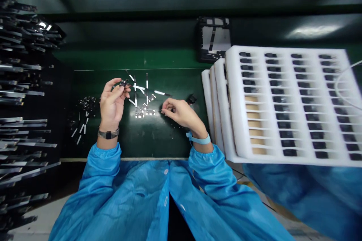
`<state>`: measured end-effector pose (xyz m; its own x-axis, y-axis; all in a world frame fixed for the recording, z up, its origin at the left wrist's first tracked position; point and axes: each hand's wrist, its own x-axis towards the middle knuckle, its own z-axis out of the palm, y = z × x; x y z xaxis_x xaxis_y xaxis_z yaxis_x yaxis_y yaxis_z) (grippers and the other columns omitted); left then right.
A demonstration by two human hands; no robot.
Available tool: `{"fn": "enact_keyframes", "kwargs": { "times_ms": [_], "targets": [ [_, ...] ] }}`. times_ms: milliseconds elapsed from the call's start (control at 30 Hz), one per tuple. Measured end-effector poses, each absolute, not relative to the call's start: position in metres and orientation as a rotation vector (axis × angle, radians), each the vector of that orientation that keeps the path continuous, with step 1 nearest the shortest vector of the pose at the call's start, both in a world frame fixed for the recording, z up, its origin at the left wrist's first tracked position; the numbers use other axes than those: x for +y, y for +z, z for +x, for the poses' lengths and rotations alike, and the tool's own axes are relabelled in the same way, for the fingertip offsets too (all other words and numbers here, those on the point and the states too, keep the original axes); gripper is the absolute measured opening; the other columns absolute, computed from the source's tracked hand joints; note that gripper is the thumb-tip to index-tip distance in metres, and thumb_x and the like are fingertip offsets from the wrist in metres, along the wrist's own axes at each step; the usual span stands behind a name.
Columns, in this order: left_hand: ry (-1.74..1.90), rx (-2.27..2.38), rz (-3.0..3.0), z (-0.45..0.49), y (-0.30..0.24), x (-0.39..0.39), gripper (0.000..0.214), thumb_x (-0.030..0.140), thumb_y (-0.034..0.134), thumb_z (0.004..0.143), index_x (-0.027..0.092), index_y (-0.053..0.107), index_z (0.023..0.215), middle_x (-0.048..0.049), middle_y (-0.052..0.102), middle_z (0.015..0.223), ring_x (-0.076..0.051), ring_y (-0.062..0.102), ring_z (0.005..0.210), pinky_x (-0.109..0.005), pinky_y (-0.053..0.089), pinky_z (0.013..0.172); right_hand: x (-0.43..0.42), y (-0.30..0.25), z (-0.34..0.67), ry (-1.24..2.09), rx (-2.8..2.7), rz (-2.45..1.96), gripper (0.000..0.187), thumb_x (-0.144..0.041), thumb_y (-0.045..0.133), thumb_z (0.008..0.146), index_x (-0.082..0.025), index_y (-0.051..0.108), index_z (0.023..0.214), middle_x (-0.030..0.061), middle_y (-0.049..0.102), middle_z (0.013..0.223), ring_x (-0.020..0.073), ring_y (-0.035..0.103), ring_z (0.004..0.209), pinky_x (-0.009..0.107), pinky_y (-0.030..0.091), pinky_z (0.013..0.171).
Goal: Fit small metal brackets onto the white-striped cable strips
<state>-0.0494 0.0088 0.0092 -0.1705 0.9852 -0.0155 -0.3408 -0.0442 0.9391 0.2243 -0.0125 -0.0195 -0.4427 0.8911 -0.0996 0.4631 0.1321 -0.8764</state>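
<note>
Beneath both our hands we see the dark green tabletop (pixel 147 141), and right of our right grip (pixel 181 113) stand several white foam trays (pixel 236 113), the front one slotted and mostly filled with dark pieces. Far to the left of our left grip (pixel 111 102) bristles a dark mass of strip-tailed parts (pixel 28 122), while a black box (pixel 217 39) with a pale panel sits beyond the right grip and off to its right. Our left grip is closed to a pinch, thumb against fingers; our right grip has thumb and fingertips drawn together near the tabletop, and we cannot tell whether anything is between them. Between the two grips lies a loose cluster of small parts (pixel 145 112), pale strips pointing outward, and left of the left grip rests a smaller pile (pixel 87 102). One pale strip (pixel 160 92) shows just beyond the right grip, and pinched in the left grip is a small dark part (pixel 123 83)
</note>
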Motion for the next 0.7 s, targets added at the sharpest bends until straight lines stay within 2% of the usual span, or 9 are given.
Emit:
{"fn": "enact_keyframes", "kwargs": {
  "times_ms": [100,233,367,500,700],
  "targets": [
    [1.493,1.081,0.896,-0.037,0.003,0.007,0.035,0.028,0.086,0.083,0.025,0.073,0.115,-0.0031,0.077,0.098,-0.016,0.074,0.086,-0.025,0.058,0.072,-0.012,-0.02,0.226,1.364,-1.743,-1.24,0.012,-0.031,0.072,0.095,-0.023,0.065,0.092,0.0062,0.083,0.09,0.0234,0.08,0.082,0.034,0.058,0.076],
    [1.517,1.199,1.012,-0.012,-0.005,-0.003,0.029,0.029,0.081,0.09,0.024,0.075,0.117,-0.0027,0.078,0.095,-0.014,0.073,0.074,-0.025,0.056,0.065,-0.015,-0.014,0.223,1.405,-1.668,-1.189,0.017,-0.037,0.073,0.097,-0.022,0.066,0.093,0.0074,0.084,0.09,0.0241,0.083,0.084,0.036,0.063,0.08],
    [1.418,1.267,1.255,0.01,-0.006,-0.017,0.009,0.027,0.073,0.096,0.02,0.079,0.099,-0.0056,0.079,0.095,-0.017,0.078,0.081,-0.03,0.059,0.073,-0.018,-0.005,0.22,1.428,-1.61,-1.131,0.023,-0.043,0.074,0.098,-0.022,0.066,0.095,0.0067,0.082,0.086,0.0217,0.079,0.074,0.034,0.061,0.073],
    [1.238,1.255,1.551,0.019,-0.002,-0.026,0.011,0.024,0.071,0.096,0.021,0.082,0.093,-0.0078,0.081,0.099,-0.021,0.077,0.094,-0.034,0.06,0.085,-0.018,0.001,0.22,1.371,-1.536,-1.154,0.027,-0.048,0.074,0.098,-0.022,0.065,0.097,0.0047,0.078,0.081,0.0201,0.075,0.07,0.033,0.058,0.07],
    [1.104,1.244,1.642,0.023,-0.003,-0.027,0.014,0.033,0.075,0.095,0.022,0.081,0.089,-0.0073,0.08,0.096,-0.022,0.074,0.095,-0.036,0.058,0.088,-0.019,0.002,0.217,1.329,-1.514,-1.155,0.033,-0.054,0.073,0.099,-0.022,0.065,0.096,0.0028,0.074,0.078,0.0188,0.071,0.068,0.033,0.057,0.068]
  ]
}}
